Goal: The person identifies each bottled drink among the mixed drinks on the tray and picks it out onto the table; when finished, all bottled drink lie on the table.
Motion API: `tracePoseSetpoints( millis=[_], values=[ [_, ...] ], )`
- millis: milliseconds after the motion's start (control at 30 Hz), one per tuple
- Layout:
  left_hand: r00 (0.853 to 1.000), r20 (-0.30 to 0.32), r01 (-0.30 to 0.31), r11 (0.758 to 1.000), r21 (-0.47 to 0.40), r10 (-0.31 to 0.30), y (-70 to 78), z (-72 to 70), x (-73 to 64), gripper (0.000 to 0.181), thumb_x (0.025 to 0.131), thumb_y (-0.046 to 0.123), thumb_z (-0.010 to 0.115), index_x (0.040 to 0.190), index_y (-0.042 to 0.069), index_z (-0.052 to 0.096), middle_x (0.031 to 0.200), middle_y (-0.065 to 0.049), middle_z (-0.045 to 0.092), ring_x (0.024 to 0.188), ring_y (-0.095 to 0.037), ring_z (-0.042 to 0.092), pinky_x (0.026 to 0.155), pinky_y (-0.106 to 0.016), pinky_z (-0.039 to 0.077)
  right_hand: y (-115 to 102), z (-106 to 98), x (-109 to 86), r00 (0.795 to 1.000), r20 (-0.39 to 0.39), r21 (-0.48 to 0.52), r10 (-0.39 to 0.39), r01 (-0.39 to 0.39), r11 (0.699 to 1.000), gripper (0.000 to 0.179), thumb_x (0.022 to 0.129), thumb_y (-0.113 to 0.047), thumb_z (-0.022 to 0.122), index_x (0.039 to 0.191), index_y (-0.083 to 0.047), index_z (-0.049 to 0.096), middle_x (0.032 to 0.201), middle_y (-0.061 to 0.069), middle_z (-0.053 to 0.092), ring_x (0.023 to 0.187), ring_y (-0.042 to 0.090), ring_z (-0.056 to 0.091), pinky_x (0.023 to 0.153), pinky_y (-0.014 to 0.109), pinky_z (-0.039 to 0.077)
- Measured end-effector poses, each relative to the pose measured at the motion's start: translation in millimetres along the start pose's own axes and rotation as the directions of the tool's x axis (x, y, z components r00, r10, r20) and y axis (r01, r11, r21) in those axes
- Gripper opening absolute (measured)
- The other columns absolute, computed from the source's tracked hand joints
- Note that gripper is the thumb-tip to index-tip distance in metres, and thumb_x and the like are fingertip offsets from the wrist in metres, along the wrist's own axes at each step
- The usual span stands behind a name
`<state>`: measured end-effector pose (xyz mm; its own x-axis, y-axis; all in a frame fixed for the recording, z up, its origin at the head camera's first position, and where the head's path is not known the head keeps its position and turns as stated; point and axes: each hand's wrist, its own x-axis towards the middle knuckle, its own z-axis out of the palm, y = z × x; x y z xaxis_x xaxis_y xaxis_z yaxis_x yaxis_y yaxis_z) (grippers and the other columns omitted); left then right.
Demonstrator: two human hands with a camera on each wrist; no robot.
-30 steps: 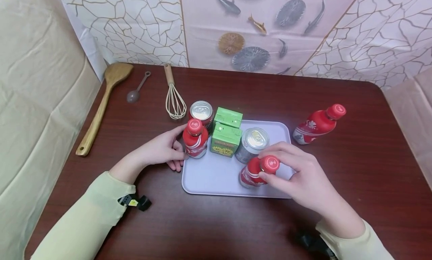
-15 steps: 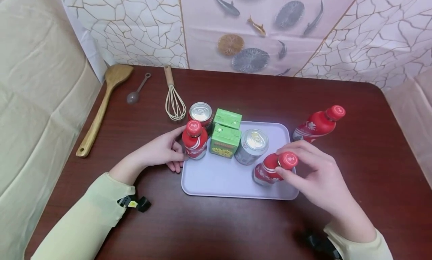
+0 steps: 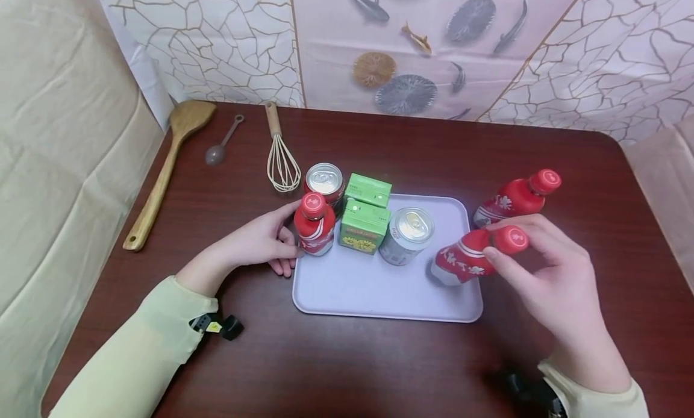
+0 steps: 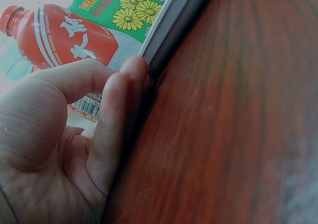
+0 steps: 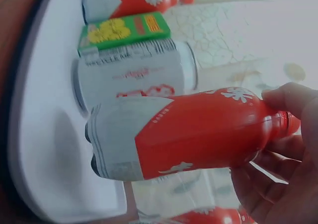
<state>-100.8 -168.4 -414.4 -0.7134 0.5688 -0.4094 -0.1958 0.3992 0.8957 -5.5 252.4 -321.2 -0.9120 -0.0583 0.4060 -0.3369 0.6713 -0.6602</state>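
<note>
My right hand point(image 3: 558, 279) pinches a red-and-white plastic bottle point(image 3: 467, 258) by its neck, just under the cap. That bottle point(image 5: 198, 134) leans, its base held above the right part of the pale lilac tray point(image 3: 374, 297). My left hand point(image 3: 265, 240) pinches the tray's left rim between thumb and fingers, seen close in the left wrist view. Right beside it, a second red bottle point(image 3: 314, 228) stands upright on the tray. Green drink cartons point(image 3: 364, 225) and a silver can point(image 3: 406, 237) stand along the middle, with a dark red can point(image 3: 325, 180) behind the left bottle.
A third red bottle point(image 3: 515, 200) stands on the table point(image 3: 379, 370) just off the tray's right side. At the back left lie a wooden spatula point(image 3: 162, 177), a small grey measuring spoon point(image 3: 219, 147) and a whisk point(image 3: 282, 159). Patterned cloth point(image 3: 217, 44) hangs behind the table.
My right hand has moved right with its bottle, from in front of the silver can to the tray's right end, and the bottle leans more. My left hand stays on the rim.
</note>
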Motion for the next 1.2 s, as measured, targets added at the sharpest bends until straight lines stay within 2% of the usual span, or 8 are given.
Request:
tracePoseSetpoints(
  millis=[233, 333, 433, 567, 800, 933, 1033, 1200],
  values=[
    [1.0, -0.004, -0.007, 1.0, 0.004, 0.007, 1.4, -1.6, -1.0, 0.103, 0.089, 0.005, 0.075, 0.166, 0.02, 0.009, 0.076, -0.018, 0.07, 0.063, -0.036, 0.074, 0.058, -0.048, 0.064, 9.1, -8.7, 1.8, 0.986, -0.164, 0.02, 0.037, -0.034, 0.999, 0.035, 0.08, 0.0, 0.083, 0.114, 0.001, 0.077, 0.106, -0.016, 0.071, 0.1, 0.002, 0.063, 0.082, 0.009, 0.048],
    [1.0, 0.001, -0.013, 1.0, 0.004, 0.013, 1.4, -1.5, -0.6, 0.102, 0.089, 0.005, 0.075, 0.166, 0.02, 0.009, 0.076, -0.018, 0.069, 0.063, -0.035, 0.074, 0.058, -0.048, 0.064, 13.5, -10.9, 2.0, 0.969, -0.242, 0.012, 0.042, -0.041, 0.999, 0.031, 0.081, -0.003, 0.082, 0.111, 0.002, 0.077, 0.104, -0.014, 0.072, 0.098, 0.001, 0.064, 0.08, 0.01, 0.047],
    [1.0, 0.002, -0.014, 1.0, 0.003, 0.014, 0.3, -1.5, -0.1, 0.102, 0.089, 0.005, 0.075, 0.166, 0.02, 0.009, 0.075, -0.018, 0.07, 0.063, -0.035, 0.074, 0.058, -0.048, 0.064, 19.0, -11.5, 2.5, 0.95, -0.308, -0.005, 0.054, -0.059, 0.998, 0.027, 0.082, -0.006, 0.082, 0.107, 0.002, 0.078, 0.101, -0.005, 0.075, 0.096, 0.0, 0.064, 0.079, 0.009, 0.047],
    [1.0, 0.0, -0.012, 1.0, 0.003, 0.012, -0.9, -1.5, 0.0, 0.102, 0.09, 0.006, 0.075, 0.166, 0.021, 0.009, 0.075, -0.018, 0.07, 0.063, -0.035, 0.074, 0.058, -0.048, 0.064, 28.3, -12.0, 4.1, 0.931, -0.358, -0.028, 0.069, -0.084, 0.996, 0.022, 0.082, -0.009, 0.081, 0.102, 0.002, 0.079, 0.098, -0.003, 0.075, 0.094, -0.003, 0.063, 0.078, 0.01, 0.046],
    [1.0, 0.002, -0.008, 1.0, -0.004, 0.008, -0.8, -0.7, -0.5, 0.102, 0.09, 0.006, 0.075, 0.166, 0.021, 0.009, 0.076, -0.018, 0.07, 0.063, -0.035, 0.074, 0.058, -0.047, 0.064, 39.5, -14.4, 4.7, 0.931, -0.356, -0.091, 0.08, -0.119, 0.989, 0.025, 0.085, -0.014, 0.079, 0.104, 0.002, 0.078, 0.098, -0.006, 0.072, 0.094, -0.008, 0.059, 0.078, 0.01, 0.045],
    [1.0, 0.001, -0.006, 1.0, 0.0, 0.006, 0.9, -0.3, -1.3, 0.102, 0.09, 0.005, 0.075, 0.166, 0.02, 0.009, 0.075, -0.018, 0.07, 0.063, -0.035, 0.074, 0.058, -0.047, 0.064, 41.8, -12.9, 4.9, 0.922, -0.37, -0.09, 0.115, -0.159, 0.983, 0.023, 0.083, -0.01, 0.081, 0.102, 0.003, 0.078, 0.094, -0.021, 0.068, 0.092, -0.01, 0.058, 0.077, 0.007, 0.045],
    [1.0, 0.002, -0.005, 1.0, 0.002, 0.005, 2.1, -0.2, -1.6, 0.102, 0.09, 0.004, 0.074, 0.166, 0.02, 0.008, 0.075, -0.018, 0.07, 0.063, -0.035, 0.074, 0.058, -0.047, 0.064, 44.1, -12.4, 5.0, 0.923, -0.358, -0.108, 0.142, -0.192, 0.976, 0.022, 0.083, -0.008, 0.081, 0.101, 0.004, 0.077, 0.094, -0.031, 0.062, 0.091, -0.011, 0.057, 0.077, 0.005, 0.044],
    [1.0, 0.005, -0.01, 1.0, 0.0, 0.01, 1.6, 0.4, -0.9, 0.102, 0.09, 0.004, 0.074, 0.166, 0.02, 0.009, 0.076, -0.018, 0.07, 0.063, -0.035, 0.074, 0.058, -0.047, 0.064, 47.8, -10.7, 5.2, 0.925, -0.332, -0.121, 0.188, -0.239, 0.963, 0.022, 0.083, -0.007, 0.081, 0.103, 0.001, 0.077, 0.095, -0.033, 0.059, 0.091, -0.011, 0.056, 0.077, 0.004, 0.044]
  ],
)
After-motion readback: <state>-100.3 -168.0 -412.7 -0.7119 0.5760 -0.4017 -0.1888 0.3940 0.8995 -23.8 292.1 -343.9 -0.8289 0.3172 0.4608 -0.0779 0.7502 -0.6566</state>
